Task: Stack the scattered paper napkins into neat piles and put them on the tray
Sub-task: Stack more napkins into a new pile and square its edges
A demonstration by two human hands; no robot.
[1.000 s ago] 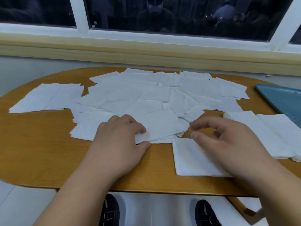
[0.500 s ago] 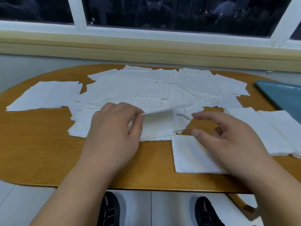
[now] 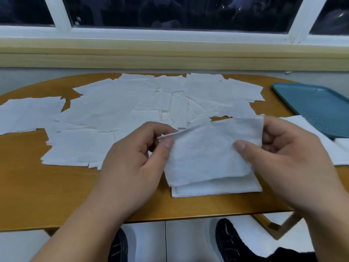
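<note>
Paper this thin looks limp, light and easily torn; we pinch the napkin [image 3: 207, 154] at its two side edges, left hand [image 3: 130, 167] and right hand [image 3: 287, 157] both gripping it.

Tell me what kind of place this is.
Probably a canteen or cafe seating area, though I can't be sure: a rounded wooden table set against a window, a teal serving tray, and many paper napkins spread out.

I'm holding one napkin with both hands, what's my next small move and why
Probably lower the napkin flat onto the small pile directly beneath it, edges aligned. The left hand and right hand pinch its sides over that pile.
</note>
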